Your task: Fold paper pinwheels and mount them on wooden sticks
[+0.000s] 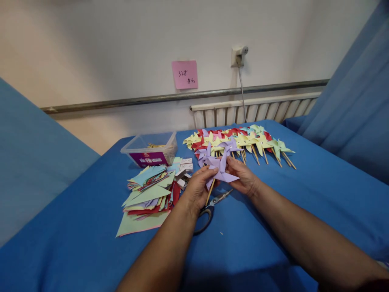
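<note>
A lavender paper pinwheel [223, 175] on a thin wooden stick is held up between both hands. My left hand [200, 184] is closed around it, thumb on the paper near the centre, the stick running down below. My right hand [243, 178] grips the pinwheel's right side, with some fingers hidden behind the paper. Beneath the hands, dark-handled scissors [209, 211] lie on the blue cloth. Just beyond, finished-looking pinwheels [240, 142] in yellow, red, lavender and green lie in a row, sticks toward me.
Stacked coloured paper [148, 202] lies at left, beside small white boxes [186, 165]. Behind it stands a clear plastic tub [148, 152] holding wooden sticks. A radiator [255, 111], a metal rail [152, 99] and a plugged-in cable [242, 93] line the wall. Blue curtains hang at both sides.
</note>
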`<state>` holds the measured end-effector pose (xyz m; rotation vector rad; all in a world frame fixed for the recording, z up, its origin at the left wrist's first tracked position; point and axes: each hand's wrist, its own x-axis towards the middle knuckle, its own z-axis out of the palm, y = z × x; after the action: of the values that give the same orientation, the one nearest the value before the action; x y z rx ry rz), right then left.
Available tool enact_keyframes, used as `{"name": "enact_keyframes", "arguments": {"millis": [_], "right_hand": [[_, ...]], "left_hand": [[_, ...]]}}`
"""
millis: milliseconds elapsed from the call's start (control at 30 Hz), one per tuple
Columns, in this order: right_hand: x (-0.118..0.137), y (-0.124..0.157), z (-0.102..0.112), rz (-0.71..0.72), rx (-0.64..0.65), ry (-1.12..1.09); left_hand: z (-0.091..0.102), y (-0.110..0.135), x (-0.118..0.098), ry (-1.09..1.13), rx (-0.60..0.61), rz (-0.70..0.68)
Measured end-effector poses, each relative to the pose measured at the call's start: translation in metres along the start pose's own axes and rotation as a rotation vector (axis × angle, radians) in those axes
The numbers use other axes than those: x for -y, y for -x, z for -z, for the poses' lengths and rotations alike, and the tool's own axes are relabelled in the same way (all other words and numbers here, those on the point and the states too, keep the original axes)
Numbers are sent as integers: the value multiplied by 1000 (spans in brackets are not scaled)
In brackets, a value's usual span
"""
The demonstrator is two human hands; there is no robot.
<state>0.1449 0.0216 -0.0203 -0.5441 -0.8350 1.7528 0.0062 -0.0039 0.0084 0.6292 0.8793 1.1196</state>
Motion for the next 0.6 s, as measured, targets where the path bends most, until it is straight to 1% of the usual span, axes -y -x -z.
{"name": "enact_keyframes", "arguments": {"millis": [133, 233, 333, 600], "right_hand": [[3, 3, -2, -23, -49, 59], [2, 3, -2, -8, -91, 86], [1, 1, -1, 3, -105, 92], [4, -1, 1, -9, -123, -34]], "left_hand": [[2, -1, 3, -37, 10, 24], [3, -1, 4, -58, 14, 11], [3, -2, 5, -64, 29, -1], [5, -2, 3, -91, 69, 13]]}}
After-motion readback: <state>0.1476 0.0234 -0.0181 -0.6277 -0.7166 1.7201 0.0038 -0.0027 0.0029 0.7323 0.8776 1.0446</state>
